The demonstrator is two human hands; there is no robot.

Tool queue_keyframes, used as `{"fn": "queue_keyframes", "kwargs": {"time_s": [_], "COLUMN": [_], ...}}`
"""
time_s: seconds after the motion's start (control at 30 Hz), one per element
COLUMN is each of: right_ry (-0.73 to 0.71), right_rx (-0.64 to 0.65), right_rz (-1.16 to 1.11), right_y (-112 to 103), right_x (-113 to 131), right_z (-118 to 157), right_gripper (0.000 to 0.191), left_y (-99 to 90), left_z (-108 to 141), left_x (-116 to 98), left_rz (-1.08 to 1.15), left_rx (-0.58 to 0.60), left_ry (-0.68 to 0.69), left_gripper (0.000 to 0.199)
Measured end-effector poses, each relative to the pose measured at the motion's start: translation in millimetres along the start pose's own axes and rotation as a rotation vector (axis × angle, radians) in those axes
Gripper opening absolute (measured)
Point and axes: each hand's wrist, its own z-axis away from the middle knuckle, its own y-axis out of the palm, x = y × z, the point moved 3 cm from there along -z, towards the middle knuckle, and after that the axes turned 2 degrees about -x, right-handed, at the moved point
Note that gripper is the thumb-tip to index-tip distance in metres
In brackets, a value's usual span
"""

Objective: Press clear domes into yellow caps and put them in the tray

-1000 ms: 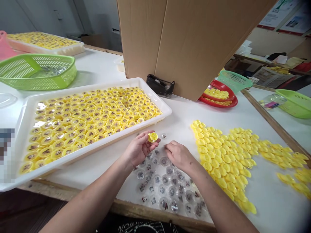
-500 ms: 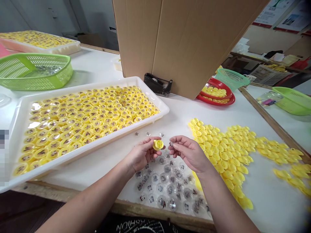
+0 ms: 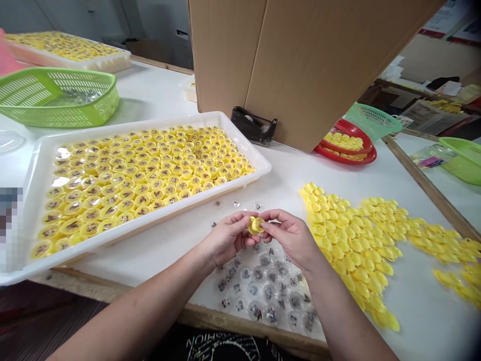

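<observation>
1 yellow plastic cap (image 3: 256, 225), partly hidden.

Small round yellow plastic cap (image 3: 256, 225), glossy and cupped, tilted on edge between the fingertips of both hands. Left hand (image 3: 229, 238) at its near side, right hand (image 3: 289, 238) pinching from the other side. Inside of the cup partly hidden behind fingers. Directly below the hands, clear plastic domes (image 3: 265, 288) loosely scattered on the white worktop (image 3: 413, 311), a small dark printed figure in each, several nearly touching.
</observation>
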Motion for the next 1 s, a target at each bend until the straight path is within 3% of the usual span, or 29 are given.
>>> {"fn": "queue_keyframes", "kwargs": {"time_s": [0.1, 0.23, 0.37, 0.47, 0.63, 0.8, 1.0], "right_ry": [-0.042, -0.246, -0.415, -0.498, -0.382, -0.294, -0.519], "right_rx": [-0.007, 0.059, 0.160, 0.133, 0.048, 0.019, -0.053], "right_rz": [0.118, 0.418, 0.731, 0.877, 0.814, 0.668, 0.846], "right_y": [0.7, 3.3, 5.4, 4.0, -0.2, -0.2, 7.8], "right_x": [3.8, 20.7, 34.7, 38.7, 35.3, 29.8, 35.1], "right_z": [0.6, 6.9, 13.3, 14.5, 14.0, 16.7, 19.3], "right_gripper": [0.025, 0.025, 0.041, 0.037, 0.021, 0.029, 0.025], "left_y": [-0.5, -2.3, -3.0, -1.7, -0.3, 1.3, 2.4], "left_z": [-0.6, -1.4, -1.8, -1.5, 0.4, 2.0, 2.3], "left_x": [0.4, 0.5, 2.6, 4.8, 3.7, 1.9, -0.2], "left_rz": [-0.005, -0.004, -0.017, -0.032, -0.043, -0.073, -0.076], "left_rx": [-0.001, 0.000, 0.014, 0.043, 0.016, -0.023, -0.021], "left_ry": [-0.013, -0.015, -0.013, -0.011, 0.044, 0.116, 0.148], "left_gripper": [0.019, 0.018, 0.019, 0.019, 0.026, 0.028, 0.025]}}
